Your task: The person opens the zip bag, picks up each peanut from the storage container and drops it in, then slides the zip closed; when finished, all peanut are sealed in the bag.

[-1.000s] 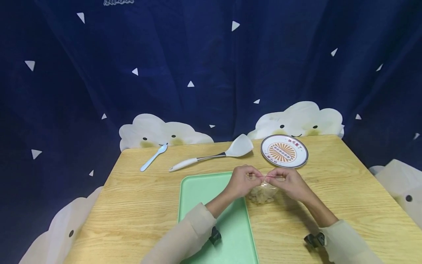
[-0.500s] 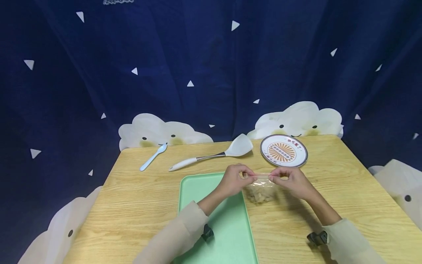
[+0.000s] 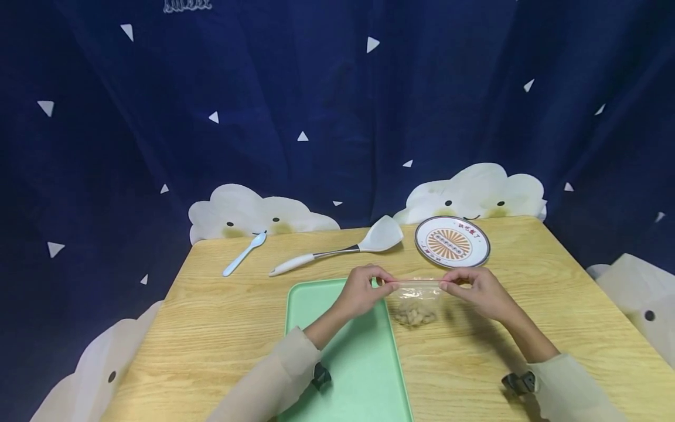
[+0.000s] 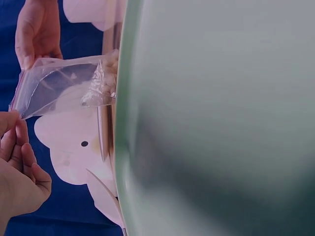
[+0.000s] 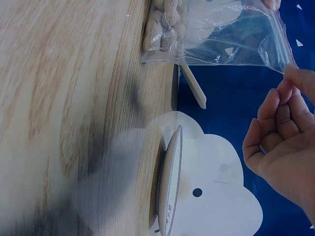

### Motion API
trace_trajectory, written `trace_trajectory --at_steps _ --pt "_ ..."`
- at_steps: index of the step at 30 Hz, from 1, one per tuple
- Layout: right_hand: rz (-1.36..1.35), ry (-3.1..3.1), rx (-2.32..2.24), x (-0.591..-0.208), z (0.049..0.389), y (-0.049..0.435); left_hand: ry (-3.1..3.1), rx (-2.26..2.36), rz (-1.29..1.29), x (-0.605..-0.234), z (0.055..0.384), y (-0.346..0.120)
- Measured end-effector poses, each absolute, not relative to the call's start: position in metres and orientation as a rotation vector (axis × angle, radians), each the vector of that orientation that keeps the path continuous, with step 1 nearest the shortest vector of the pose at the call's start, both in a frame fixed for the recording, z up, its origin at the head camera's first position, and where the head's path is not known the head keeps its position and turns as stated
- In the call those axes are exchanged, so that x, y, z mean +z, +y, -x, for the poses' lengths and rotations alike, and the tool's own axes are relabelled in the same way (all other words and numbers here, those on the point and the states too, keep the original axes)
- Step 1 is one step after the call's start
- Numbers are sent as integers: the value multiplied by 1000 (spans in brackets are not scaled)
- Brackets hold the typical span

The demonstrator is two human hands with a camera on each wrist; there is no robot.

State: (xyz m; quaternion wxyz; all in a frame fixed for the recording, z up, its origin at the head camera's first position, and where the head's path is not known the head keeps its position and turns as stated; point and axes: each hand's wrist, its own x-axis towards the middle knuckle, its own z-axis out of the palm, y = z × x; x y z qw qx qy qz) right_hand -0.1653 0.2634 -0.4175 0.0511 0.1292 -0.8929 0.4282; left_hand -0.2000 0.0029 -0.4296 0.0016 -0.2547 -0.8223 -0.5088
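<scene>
A clear zip bag (image 3: 418, 298) with a pink-red strip along its top is stretched between both hands. Peanuts in their shells (image 5: 165, 24) lie in its bottom, which is at the wooden tabletop beside the tray's right edge. My left hand (image 3: 364, 291) pinches the left top corner between thumb and forefinger; the left wrist view shows this hand (image 4: 19, 167) with the other fingers curled loosely. The right top corner is pinched the same way by my right hand (image 3: 481, 293). Whether the bag's mouth is sealed I cannot tell.
A green tray (image 3: 343, 351) lies under the left forearm. Behind the hands are a white spatula (image 3: 381, 235) and a round plate (image 3: 452, 241) with an orange sunburst. A small pale-blue spoon (image 3: 244, 254) lies at the back left. A dark blue curtain (image 3: 337, 105) hangs behind the table.
Both hands have moved apart sideways along the bag's top, from nearly touching at its middle to its two corners. The bag's top edge now shows pulled straight.
</scene>
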Motion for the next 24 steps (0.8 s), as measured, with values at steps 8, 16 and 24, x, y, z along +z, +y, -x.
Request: trace_trajectory --at_steps 8,16,24 --pt "-351 -2695 1260 -421 165 265 -2580 -1569 776 -429 199 2" --pt "-516 -2488 1164 -416 164 265 -2435 -1442 839 -425 198 2" --pt "-618 -2664 1355 -392 153 281 -2581 -1660 856 -404 187 5"
